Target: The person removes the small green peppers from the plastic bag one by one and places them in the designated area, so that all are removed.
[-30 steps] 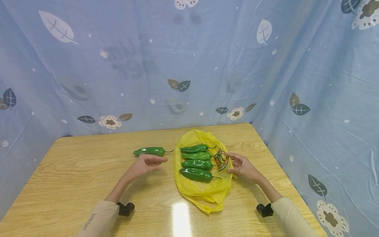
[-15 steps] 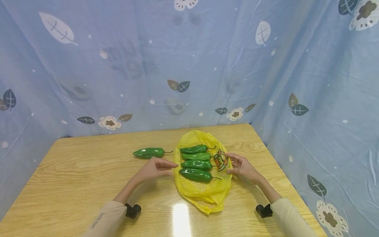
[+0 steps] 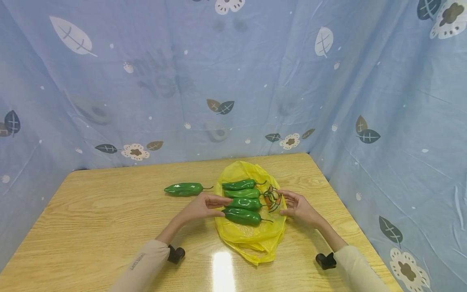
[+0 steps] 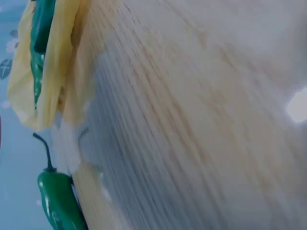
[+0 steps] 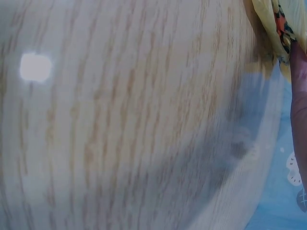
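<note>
In the head view a yellow plastic bag [image 3: 251, 232] lies flat on the table with several green peppers [image 3: 242, 216] in a row on it. Beside their stems is a small orange, green and black patterned piece [image 3: 273, 198]. My left hand [image 3: 205, 207] is at the bag's left edge, its fingertips overlapping the two nearest peppers, thumb apart from the fingers. At the opposite edge my right hand [image 3: 298, 207] touches the bag with loosely bent fingers, close to the patterned piece. One more green pepper [image 3: 183, 189] lies on bare wood behind the left hand.
The wooden table [image 3: 109, 219] carries a bright light reflection near its front. A blue patterned curtain [image 3: 182, 81] closes off the back and both sides. A black wrist mount [image 3: 176, 254] sits at the left sleeve, another mount [image 3: 326, 260] at the right.
My left hand has moved right, from in front of the loose pepper to the bag's left edge and over the nearest peppers. My right hand has stayed put.
</note>
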`<state>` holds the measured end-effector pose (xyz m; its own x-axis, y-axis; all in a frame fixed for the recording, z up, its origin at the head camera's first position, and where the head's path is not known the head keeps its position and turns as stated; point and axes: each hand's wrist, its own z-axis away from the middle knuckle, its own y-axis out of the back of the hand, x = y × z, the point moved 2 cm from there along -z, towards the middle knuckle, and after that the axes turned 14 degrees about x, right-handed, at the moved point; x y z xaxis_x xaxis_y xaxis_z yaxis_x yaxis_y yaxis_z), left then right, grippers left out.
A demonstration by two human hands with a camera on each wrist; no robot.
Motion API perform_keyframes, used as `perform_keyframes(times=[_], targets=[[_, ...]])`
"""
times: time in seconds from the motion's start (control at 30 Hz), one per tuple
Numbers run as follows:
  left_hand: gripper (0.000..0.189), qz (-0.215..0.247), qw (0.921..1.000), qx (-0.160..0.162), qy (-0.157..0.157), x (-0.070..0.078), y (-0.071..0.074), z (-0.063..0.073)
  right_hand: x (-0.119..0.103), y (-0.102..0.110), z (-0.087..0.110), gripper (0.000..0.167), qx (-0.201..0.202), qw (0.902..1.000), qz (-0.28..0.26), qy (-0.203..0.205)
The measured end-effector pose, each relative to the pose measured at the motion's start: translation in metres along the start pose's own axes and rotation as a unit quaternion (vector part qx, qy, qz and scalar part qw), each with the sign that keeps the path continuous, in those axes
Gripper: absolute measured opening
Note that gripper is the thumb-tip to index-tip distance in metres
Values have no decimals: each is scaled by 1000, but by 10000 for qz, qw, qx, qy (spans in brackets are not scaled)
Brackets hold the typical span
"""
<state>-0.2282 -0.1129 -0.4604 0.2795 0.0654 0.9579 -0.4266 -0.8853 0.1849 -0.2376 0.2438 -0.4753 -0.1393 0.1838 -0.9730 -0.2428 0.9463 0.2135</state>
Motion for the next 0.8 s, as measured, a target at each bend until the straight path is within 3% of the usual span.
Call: perform_keyframes(times=[0.2,0.4,0.8], targets=[[48,12,9997,-111,219,-10,-7,-11,2,1,0,70,-22,10000,15,-1],[48,-453,9986,-234,134,-11,-13,-19,3,1,0,70,-17,10000,-9,15],[46,-835,9954,-393,262,-16,-19,-24,4,2,1,69,-33,10000,-14,55]])
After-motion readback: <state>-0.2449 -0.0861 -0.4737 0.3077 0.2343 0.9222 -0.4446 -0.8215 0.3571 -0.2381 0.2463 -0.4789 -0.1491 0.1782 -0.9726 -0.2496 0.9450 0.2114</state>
